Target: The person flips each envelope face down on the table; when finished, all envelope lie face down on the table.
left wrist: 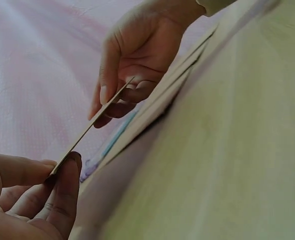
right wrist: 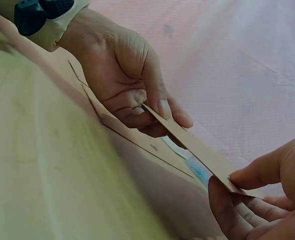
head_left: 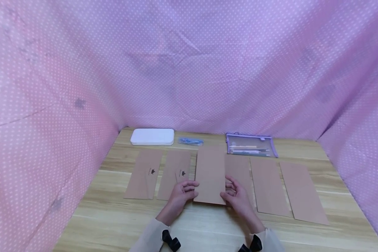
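A plain brown kraft-paper envelope (head_left: 210,175) is held upright lengthwise between both hands, near its lower end. My left hand (head_left: 179,196) pinches its left edge, thumb on the near face and fingers behind. On the opposite edge my right hand (head_left: 237,199) pinches it the same way. Both wrist views show the envelope (right wrist: 197,152) nearly edge-on, thin and flat, raised above the table. Left of it lie two envelopes, the outer one (head_left: 141,175) and the inner one (head_left: 176,171), each with a small black crown print.
Rightward lie three plain brown envelopes: one (head_left: 239,168) partly behind my right hand, a middle one (head_left: 269,187) and an outer one (head_left: 303,192). Along the back of the wooden table (head_left: 104,210) are a white case (head_left: 152,136), a small blue packet (head_left: 190,141) and a purple-edged zip pouch (head_left: 249,140) holding pencils.
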Motion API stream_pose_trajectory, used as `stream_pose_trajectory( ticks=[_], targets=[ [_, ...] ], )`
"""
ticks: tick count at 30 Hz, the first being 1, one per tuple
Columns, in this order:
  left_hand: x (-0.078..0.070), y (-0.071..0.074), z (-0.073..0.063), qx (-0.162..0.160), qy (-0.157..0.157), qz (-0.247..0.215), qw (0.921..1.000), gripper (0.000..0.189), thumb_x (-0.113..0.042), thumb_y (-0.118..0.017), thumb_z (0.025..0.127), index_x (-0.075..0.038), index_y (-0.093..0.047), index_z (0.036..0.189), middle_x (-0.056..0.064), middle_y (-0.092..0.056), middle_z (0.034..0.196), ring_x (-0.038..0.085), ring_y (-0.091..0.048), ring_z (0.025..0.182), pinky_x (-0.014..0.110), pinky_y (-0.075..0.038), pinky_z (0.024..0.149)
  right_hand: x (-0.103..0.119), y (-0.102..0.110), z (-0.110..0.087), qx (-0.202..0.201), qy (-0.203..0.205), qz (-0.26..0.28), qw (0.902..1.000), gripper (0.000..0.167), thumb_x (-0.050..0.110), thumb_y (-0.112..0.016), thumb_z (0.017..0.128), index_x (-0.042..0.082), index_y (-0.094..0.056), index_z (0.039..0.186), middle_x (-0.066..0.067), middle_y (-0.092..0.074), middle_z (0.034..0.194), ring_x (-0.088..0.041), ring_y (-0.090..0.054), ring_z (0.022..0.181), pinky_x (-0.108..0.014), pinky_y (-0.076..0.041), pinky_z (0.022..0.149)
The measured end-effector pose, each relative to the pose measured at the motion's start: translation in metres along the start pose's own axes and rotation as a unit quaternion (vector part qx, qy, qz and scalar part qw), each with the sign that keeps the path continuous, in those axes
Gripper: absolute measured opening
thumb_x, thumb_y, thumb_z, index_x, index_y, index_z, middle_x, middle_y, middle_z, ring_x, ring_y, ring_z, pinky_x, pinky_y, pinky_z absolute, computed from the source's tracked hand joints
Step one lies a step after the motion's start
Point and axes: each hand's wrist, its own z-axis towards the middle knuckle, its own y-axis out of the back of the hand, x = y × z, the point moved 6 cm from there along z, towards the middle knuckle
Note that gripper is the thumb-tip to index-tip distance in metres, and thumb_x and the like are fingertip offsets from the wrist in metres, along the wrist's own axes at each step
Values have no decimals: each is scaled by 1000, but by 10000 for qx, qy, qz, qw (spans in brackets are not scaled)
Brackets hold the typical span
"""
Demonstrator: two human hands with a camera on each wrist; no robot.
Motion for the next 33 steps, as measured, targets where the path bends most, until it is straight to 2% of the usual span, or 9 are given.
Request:
stream_pose_trajectory(
  ticks=[7,15,20,23,25,28,30,33],
  targets=[
    [4,11,-7,-200,93,282,9994,40,8,-68,82,13,-59,121,8,-71,110,7,-61,94,16,-54,77,-9,-9,-2,-45,-166,-27,9998,63,-16,-64,83,-7,-46,142,-18,-61,111,-6,-66,79,-17,-55,69],
    [1,14,-8,-194,272,594,9977,40,7,-65,84,12,-59,124,17,-69,111,8,-60,89,17,-53,73,-11,-15,-3,-170,-180,-588,9980,58,-11,-65,82,-12,-50,139,-23,-63,112,-10,-64,78,-19,-54,63],
    [-1,13,-10,-237,378,706,9965,45,5,-64,84,12,-57,128,15,-68,110,7,-57,83,18,-50,69,-11,-18,-6,-129,-324,-610,9975,58,-9,-66,83,-11,-50,138,-23,-63,114,-11,-64,80,-22,-55,60],
    [-4,13,-13,-223,430,670,9966,50,2,-61,85,12,-53,133,22,-65,119,7,-56,83,19,-49,70,-9,-17,-8,-110,-423,-614,9972,61,-5,-67,83,-10,-47,141,-24,-64,118,-16,-67,86,-25,-57,61],
    [-7,12,-15,-168,442,615,9970,52,-1,-60,87,12,-49,137,27,-61,129,9,-58,89,19,-50,74,-6,-15,-10,-99,-436,-688,9966,65,-2,-68,84,-9,-44,144,-26,-63,121,-20,-68,92,-27,-59,63],
    [-11,10,-19,-27,446,560,9974,54,-5,-58,91,12,-43,141,33,-49,144,19,-62,109,24,-54,87,-1,-14,-14,-50,-432,-850,9954,68,1,-68,85,-8,-41,146,-27,-62,126,-28,-68,103,-32,-62,69],
    [-14,9,-22,71,444,559,9974,55,-7,-57,93,13,-40,142,36,-42,149,28,-59,123,30,-54,97,2,-13,-16,-5,-418,-955,9946,69,2,-69,86,-7,-39,147,-28,-62,128,-31,-67,108,-35,-63,73],
    [-17,7,-26,127,459,587,9971,56,-9,-55,95,13,-38,144,37,-37,151,39,-51,133,39,-51,105,6,-12,-19,67,-396,-1036,9938,69,2,-69,87,-6,-39,148,-29,-61,129,-34,-66,112,-38,-62,79]
  ],
)
